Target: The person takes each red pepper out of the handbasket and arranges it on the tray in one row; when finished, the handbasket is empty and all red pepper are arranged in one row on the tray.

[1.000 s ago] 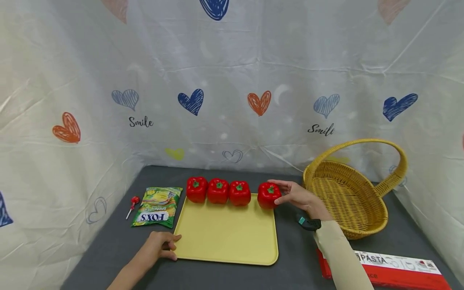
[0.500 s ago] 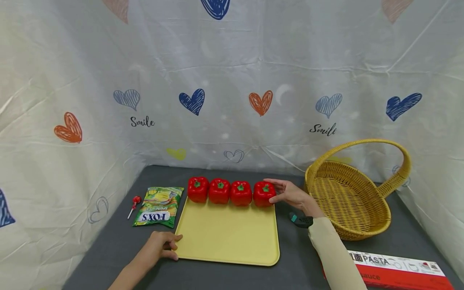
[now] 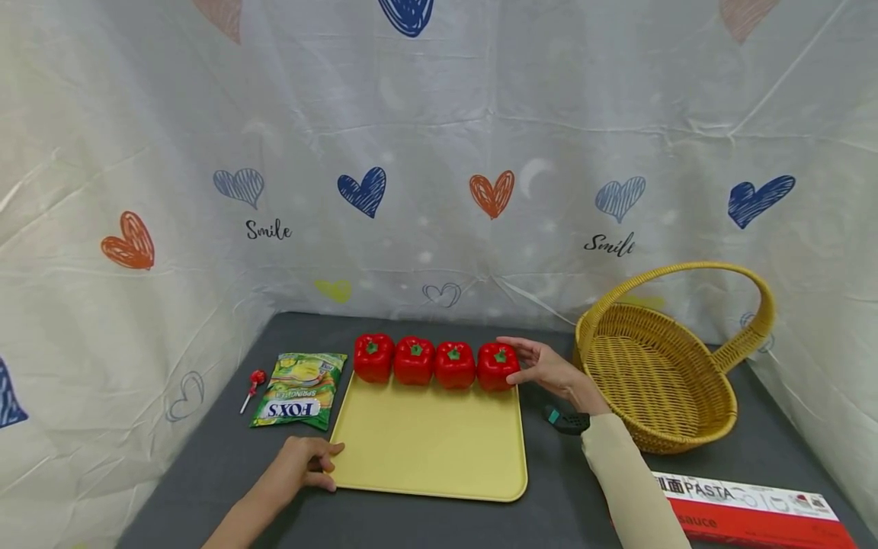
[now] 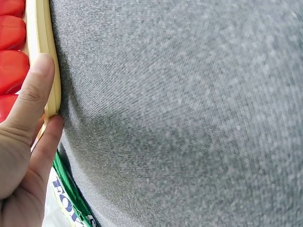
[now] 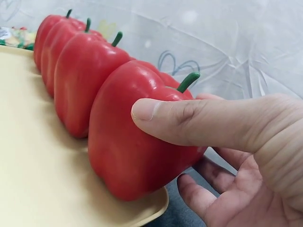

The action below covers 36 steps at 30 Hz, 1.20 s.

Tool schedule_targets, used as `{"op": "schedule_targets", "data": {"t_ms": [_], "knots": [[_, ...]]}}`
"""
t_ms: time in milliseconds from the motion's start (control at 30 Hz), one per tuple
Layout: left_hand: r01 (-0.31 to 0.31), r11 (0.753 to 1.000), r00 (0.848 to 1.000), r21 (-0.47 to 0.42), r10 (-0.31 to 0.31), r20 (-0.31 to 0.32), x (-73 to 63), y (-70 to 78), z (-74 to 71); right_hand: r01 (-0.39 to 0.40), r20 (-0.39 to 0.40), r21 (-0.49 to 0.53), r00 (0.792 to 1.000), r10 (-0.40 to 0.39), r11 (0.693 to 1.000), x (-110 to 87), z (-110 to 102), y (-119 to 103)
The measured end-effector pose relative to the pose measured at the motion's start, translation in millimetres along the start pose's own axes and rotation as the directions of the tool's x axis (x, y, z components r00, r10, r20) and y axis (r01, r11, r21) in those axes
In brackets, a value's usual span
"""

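Several red bell peppers (image 3: 414, 361) with green stems stand upright in a row along the far edge of a yellow tray (image 3: 432, 450). My right hand (image 3: 554, 374) grips the rightmost bell pepper (image 3: 497, 374). Its thumb (image 5: 163, 118) lies on the near side of that pepper, and the other fingers are partly hidden behind it. This pepper sits beside its neighbour at the tray's far right corner. At the near left corner, my left hand (image 3: 302, 463) holds the tray; the left wrist view has the thumb (image 4: 35, 85) against the rim (image 4: 45, 38) and another finger around the corner.
Left of the tray lie a green Fox's packet (image 3: 299, 390) and a red lollipop (image 3: 255, 383). A yellow wicker basket (image 3: 652, 374) with a tall handle stands at the right. Nearer on that side is a red and white pasta box (image 3: 754, 507), partly covered by my right sleeve.
My right hand has moved left with the rightmost bell pepper, bringing it up to the row and slightly toward the tray's far edge. The left hand and tray have stayed in place.
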<state>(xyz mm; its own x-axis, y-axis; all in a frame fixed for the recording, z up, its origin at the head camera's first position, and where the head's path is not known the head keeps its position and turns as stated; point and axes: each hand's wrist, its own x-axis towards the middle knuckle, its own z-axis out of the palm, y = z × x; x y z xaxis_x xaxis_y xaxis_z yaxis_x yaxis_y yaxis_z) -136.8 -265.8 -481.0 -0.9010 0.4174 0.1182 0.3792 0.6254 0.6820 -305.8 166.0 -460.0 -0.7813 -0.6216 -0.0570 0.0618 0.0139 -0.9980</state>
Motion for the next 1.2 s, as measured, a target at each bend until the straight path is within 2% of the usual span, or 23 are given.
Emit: {"op": "schedule_targets", "data": {"t_ms": [300,533,867,1033,1133,1200], "knots": [[-0.015,1.0,1.0,-0.004,0.015,-0.001,2.5,-1.8,-1.2,0.053,0.007,-0.061,0.999,-0.053,0.997,3.4,-0.3,2.2],[-0.016,1.0,1.0,0.006,0.016,0.008,4.1,-6.1,1.3,0.031,-0.04,-0.059,0.999,-0.034,0.998,-0.2,-0.5,6.5],[-0.013,0.999,1.0,0.035,0.013,0.014,6.8,-9.4,-0.6,0.046,-0.083,-0.039,0.995,-0.049,0.998,-10.3,-2.7,3.5],[-0.046,0.997,0.999,0.057,0.046,0.002,3.3,-11.8,0.3,0.039,-0.095,-0.064,0.994,-0.045,0.997,-27.0,-0.8,4.1],[-0.08,0.994,0.997,0.069,0.079,0.013,-0.8,-12.9,1.9,0.026,-0.107,-0.109,0.993,-0.038,0.994,-46.4,1.3,2.9],[-0.075,0.994,0.996,0.079,0.072,0.049,-4.2,-12.2,1.7,0.014,-0.105,-0.15,0.994,-0.03,0.989,-63.1,1.5,-1.2]]}}
